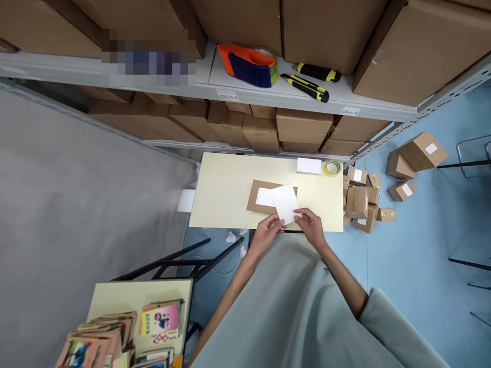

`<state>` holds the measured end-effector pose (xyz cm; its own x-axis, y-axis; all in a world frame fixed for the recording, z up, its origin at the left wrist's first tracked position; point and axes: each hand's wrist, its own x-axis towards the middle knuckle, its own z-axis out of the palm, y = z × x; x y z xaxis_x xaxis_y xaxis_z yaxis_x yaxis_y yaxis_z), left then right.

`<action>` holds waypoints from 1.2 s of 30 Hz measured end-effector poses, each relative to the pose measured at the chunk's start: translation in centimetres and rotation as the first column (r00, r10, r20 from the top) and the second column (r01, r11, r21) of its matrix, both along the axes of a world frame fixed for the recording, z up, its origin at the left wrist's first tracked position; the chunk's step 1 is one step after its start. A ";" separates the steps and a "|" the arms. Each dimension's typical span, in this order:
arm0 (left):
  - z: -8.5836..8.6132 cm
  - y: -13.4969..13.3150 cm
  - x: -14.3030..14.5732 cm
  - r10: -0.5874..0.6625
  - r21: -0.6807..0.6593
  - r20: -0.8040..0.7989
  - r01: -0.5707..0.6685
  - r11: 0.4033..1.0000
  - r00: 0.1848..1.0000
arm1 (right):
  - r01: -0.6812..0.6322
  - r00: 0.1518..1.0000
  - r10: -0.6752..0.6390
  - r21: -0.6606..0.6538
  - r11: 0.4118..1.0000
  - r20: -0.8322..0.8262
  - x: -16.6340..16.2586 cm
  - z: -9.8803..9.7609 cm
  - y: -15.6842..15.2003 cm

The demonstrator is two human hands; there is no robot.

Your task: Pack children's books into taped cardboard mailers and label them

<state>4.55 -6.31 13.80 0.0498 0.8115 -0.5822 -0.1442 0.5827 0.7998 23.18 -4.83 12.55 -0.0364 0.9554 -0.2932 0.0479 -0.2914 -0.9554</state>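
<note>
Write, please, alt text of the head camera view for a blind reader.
A person's left hand and right hand hold a white sheet that partly hides a brown package on a pale yellow table. A tape roll lies near the far right corner; cardboard boxes line shelves beyond.

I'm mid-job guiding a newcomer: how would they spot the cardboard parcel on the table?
Start at the grey shelving and find the pale yellow table just before it. Near the table's middle lies the cardboard parcel, partly hidden by a held white sheet. It is the only brown cardboard on that tabletop; the white block and tape roll sit by the far edge.
</note>
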 end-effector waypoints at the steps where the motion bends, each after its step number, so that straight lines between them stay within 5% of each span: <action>1: 0.0 0.1 0.1 -0.025 -0.007 0.002 0.025 1.000 1.000 | 0.015 1.000 -0.015 -0.004 1.000 0.005 0.2 0.2 0.0; 14: 3.0 0.9 -0.4 -0.160 0.072 0.013 0.158 0.985 0.987 | 0.104 0.985 -0.115 -0.083 0.991 -0.130 0.4 2.7 0.7; 36: 5.7 2.8 -2.8 -0.139 0.329 -0.162 0.186 0.926 0.977 | 0.052 0.991 -0.052 -0.005 0.999 -0.120 -1.1 6.1 2.8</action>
<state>1.72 -3.54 19.49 0.1392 0.9491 -0.2826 0.0508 0.2782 0.9592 22.04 -2.01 18.64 -0.0215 0.9563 -0.2917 -0.0819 -0.2925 -0.9527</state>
